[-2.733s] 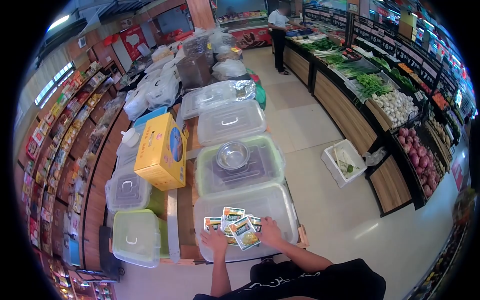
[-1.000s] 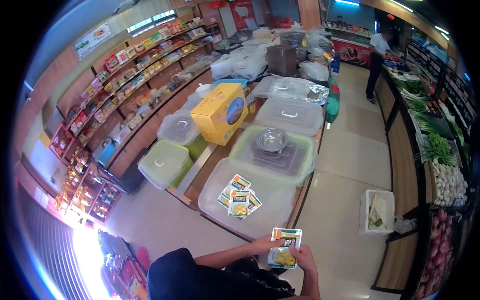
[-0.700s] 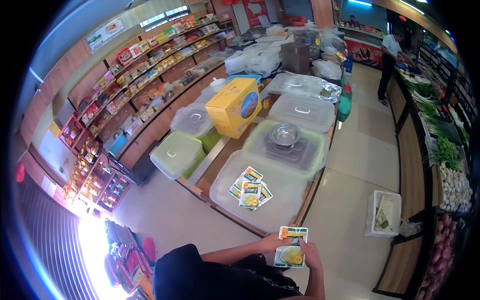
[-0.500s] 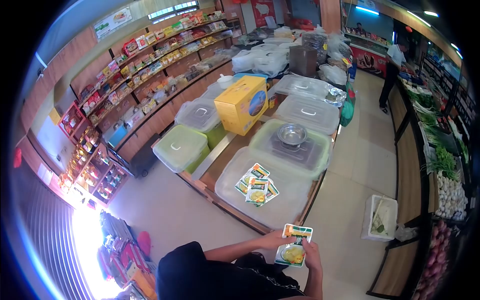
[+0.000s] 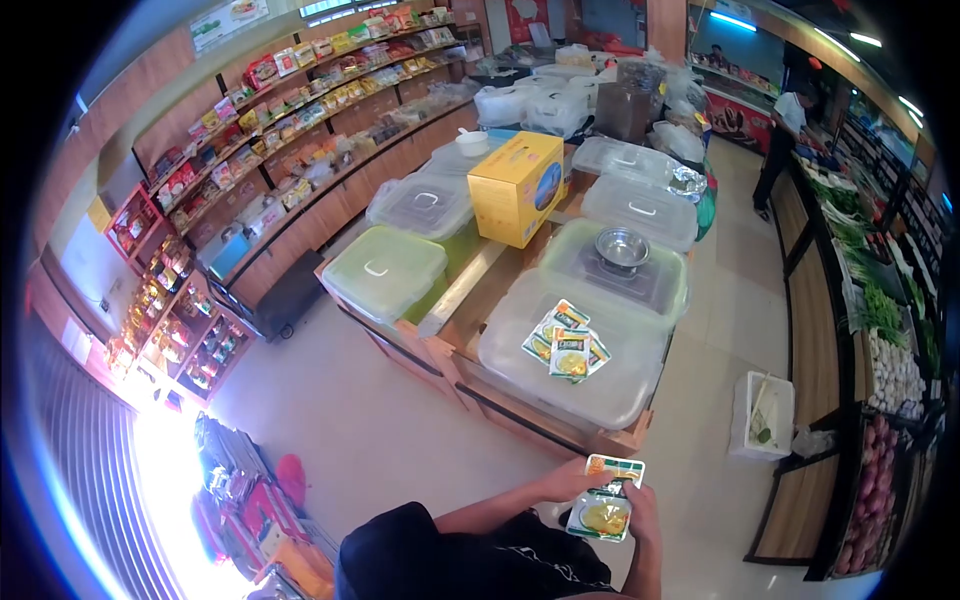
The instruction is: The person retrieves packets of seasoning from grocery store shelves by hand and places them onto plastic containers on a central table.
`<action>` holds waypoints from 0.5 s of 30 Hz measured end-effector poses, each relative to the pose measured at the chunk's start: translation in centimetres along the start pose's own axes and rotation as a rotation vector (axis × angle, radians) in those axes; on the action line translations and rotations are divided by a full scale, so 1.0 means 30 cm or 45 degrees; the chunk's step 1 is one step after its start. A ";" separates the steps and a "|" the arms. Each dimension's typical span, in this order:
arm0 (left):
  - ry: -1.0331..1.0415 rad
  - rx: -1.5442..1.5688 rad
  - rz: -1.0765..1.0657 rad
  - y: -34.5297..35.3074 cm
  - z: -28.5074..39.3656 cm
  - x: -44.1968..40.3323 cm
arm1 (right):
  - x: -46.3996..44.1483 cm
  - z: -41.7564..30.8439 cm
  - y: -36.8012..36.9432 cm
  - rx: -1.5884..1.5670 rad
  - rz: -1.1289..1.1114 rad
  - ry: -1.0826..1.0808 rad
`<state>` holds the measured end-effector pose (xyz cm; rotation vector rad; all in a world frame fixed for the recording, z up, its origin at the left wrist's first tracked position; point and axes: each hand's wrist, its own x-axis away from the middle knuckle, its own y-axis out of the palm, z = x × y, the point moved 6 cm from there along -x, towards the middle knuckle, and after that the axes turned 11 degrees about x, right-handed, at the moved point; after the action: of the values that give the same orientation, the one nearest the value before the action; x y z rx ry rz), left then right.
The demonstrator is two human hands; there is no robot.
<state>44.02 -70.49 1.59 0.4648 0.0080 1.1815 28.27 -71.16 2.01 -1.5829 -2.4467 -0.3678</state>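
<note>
At far left, a grey roller shutter [image 5: 85,450] is standing beside a patch of bright light. Along the wall, shelves [image 5: 300,120] are holding rows of packaged goods. A lidded green tub [image 5: 385,268] is sitting at the left end of the wooden worktop [image 5: 480,308], and a yellow box [image 5: 517,192] is standing upright farther along it. To the right of that, a small overlapping pile of pouches [image 5: 570,355] is lying on the translucent lid [image 5: 620,400] of the nearest tub.

In front of the worktop's near edge, the left hand [image 5: 570,482] is pinching the upper left of a printed pouch [image 5: 605,517], its grip closed on it. The pouch is hanging between both hands, its printed front facing up toward the camera, well apart from the pile. A steel bowl [image 5: 622,248] is resting on the next lid back. The right hand [image 5: 645,508] is gripping the pouch's right edge, its grip closed too.

Farther right, a white crate [image 5: 762,415] is sitting on the floor, a person in a light top [image 5: 790,112] is standing by the produce stand, and red onions [image 5: 868,500] are lying below white garlic bulbs [image 5: 893,378].
</note>
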 end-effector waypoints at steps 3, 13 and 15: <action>-0.037 -0.250 0.016 -0.026 0.000 0.100 | 0.073 0.035 0.089 0.018 0.097 0.074; 0.079 -0.489 -0.075 -0.055 0.000 0.310 | 0.270 0.128 0.248 0.280 0.289 0.138; 0.005 -0.279 -0.061 -0.057 -0.116 0.305 | 0.306 0.067 0.270 0.313 0.253 0.005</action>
<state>48.25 -61.66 -0.03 0.2675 -0.1059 1.1218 31.88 -59.42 3.65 -1.6917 -2.2047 -0.0353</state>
